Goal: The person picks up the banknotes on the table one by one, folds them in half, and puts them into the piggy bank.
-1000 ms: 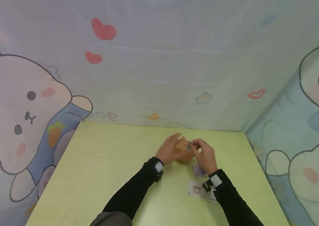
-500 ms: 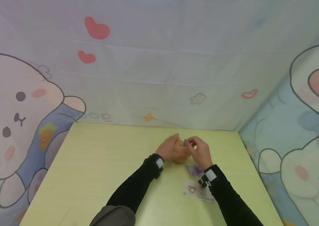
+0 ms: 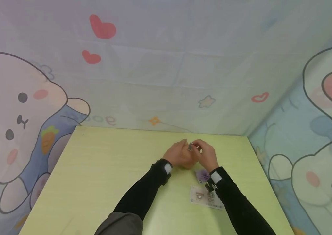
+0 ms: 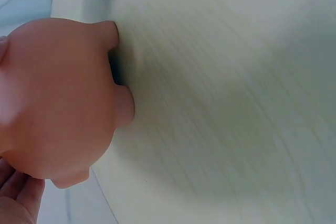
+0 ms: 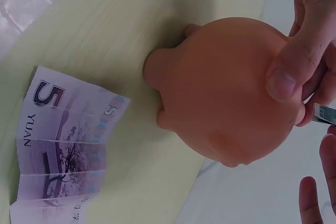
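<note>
An orange pig-shaped piggy bank [image 5: 226, 87] stands on its feet on the table. My left hand [image 3: 177, 154] holds it from the left, thumb pressed on its near side; a few of its fingers [image 4: 26, 198] show in the left wrist view. My right hand [image 3: 206, 155] pinches a small folded green banknote [image 5: 326, 114] just above the top of the piggy bank, whose slot is hidden. Close by, a creased purple 5 yuan banknote [image 5: 63, 150] lies on the table below the right hand. A second, pale banknote [image 3: 202, 197] lies nearer me, partly under the right wrist.
The pale yellow table [image 3: 110, 163] reaches back to a cartoon-printed cloth backdrop [image 3: 154, 65]. More printed cloth [image 3: 324, 163] hangs along the right side. Both forearms, in black sleeves [image 3: 145, 189], extend over the table from the front.
My right hand has moved slightly left with the folded banknote, closer to the top of the piggy bank. The left hand keeps its hold. The head view has shifted a little.
</note>
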`<state>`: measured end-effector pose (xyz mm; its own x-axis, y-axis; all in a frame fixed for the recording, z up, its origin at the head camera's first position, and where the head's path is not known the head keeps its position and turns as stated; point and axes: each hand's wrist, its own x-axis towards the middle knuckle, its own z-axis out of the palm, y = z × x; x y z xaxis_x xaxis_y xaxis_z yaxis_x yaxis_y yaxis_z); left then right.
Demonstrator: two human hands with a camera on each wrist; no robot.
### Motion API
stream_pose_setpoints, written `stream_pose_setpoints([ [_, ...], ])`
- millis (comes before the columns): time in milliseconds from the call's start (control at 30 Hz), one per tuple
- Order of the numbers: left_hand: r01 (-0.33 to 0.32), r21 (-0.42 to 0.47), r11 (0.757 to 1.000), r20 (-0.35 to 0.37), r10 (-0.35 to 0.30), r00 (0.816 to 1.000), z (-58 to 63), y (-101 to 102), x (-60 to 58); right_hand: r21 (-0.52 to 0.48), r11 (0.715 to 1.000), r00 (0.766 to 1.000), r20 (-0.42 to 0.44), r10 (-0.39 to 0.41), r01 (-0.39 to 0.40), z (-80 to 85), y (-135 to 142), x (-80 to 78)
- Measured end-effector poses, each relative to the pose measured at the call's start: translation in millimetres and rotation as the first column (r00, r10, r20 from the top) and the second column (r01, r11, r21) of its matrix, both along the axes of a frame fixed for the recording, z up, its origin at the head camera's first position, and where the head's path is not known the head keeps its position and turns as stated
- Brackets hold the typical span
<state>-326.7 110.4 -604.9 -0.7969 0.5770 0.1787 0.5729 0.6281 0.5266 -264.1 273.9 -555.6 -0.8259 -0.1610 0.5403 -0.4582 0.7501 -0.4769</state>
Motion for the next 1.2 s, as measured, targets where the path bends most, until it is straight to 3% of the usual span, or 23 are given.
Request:
stream_pose_setpoints([
  [200,-0.024,-0.040,0.999,0.020,0.025,0.999,2.6,2,0.2,-0.008,1.000,1.000,0.006,0.015,-0.015,-4.9,0,-3.7],
  [567,-0.027,-0.033,0.999,0.010,0.028,1.000,2.3,1,-0.5,-0.041,0.999,0.999,0.042,0.008,-0.006,-7.5,6,-14.3],
  [767,-0.011,-0.069,0.998,-0.036,0.009,0.999,-0.6,3,-2.7,-0.034,0.999,0.999,0.053,0.000,0.001,-6.5,6,-17.8],
  [1000,-0.014,-0.034,0.999,-0.016,0.013,1.000,-4.7,3,-4.3,0.022,1.000,0.998,0.062,0.017,-0.018,-12.4,1,-10.3],
  [1200,-0.031,-0.055,0.998,0.024,0.032,0.999,-0.2,3,-0.2,0.008,1.000,0.999,0.030,-0.027,0.027,-26.0,-3,-5.3],
])
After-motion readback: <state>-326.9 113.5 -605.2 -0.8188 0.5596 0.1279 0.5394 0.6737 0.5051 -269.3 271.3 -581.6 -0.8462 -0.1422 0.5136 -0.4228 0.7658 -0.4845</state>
